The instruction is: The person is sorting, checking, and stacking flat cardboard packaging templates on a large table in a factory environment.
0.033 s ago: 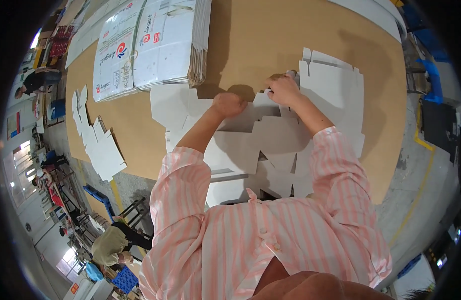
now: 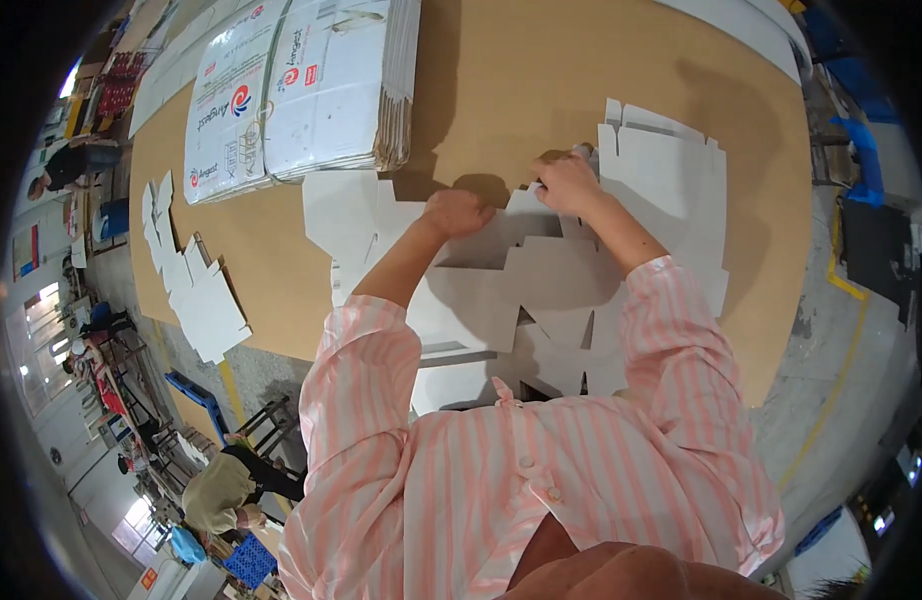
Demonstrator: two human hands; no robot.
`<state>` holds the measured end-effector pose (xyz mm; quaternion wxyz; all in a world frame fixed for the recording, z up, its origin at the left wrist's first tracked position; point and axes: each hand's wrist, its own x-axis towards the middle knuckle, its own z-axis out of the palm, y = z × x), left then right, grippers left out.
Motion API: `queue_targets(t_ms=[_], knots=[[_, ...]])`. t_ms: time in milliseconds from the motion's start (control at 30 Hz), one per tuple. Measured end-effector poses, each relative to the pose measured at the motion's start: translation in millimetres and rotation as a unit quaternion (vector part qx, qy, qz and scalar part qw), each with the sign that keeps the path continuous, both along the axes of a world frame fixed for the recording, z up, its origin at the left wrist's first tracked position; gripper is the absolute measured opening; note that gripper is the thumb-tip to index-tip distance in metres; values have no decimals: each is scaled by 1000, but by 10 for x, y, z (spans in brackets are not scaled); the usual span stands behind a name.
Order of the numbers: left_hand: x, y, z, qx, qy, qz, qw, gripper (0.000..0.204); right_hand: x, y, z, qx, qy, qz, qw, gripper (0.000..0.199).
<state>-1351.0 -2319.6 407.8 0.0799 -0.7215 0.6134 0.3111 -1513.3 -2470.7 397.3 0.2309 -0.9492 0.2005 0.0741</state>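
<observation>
The white cut card (image 2: 471,300) lies before me on the brown table (image 2: 541,60). My left hand (image 2: 458,213) is curled at its far edge, my right hand (image 2: 566,184) is bent at the flaps (image 2: 529,203) farther right; whether they really grip, I cannot tell. I judge this card to be light and rather stiff, but easy to crease at its narrow flaps, so it is better to hold it by the broad panels (image 2: 556,270)

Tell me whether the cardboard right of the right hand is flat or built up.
Flat: the white cardboard lies on the brown tabletop, its far edge notched, no walls raised.
</observation>
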Motion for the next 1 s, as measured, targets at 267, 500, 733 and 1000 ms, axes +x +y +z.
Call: queue_targets(t_ms=[267, 500, 733, 1000], knots=[[-474, 342, -33, -164, -53, -56, 983, 34, -550, 238, -112, -23, 12, -5, 1000, 50], [-357, 1671, 407, -407, 7, 324, 854, 35, -687, 372, 423, -77, -185, -2, 980, 39], [-1040, 4038, -83, -301, -36, 850, 431, 62, -200, 1379, 277, 321, -93, 57, 941, 34], [-1750, 3573, -321, -296, 530, 792, 67, 85, 39, 1879, -65, 296, 75, 48, 951, 46]])
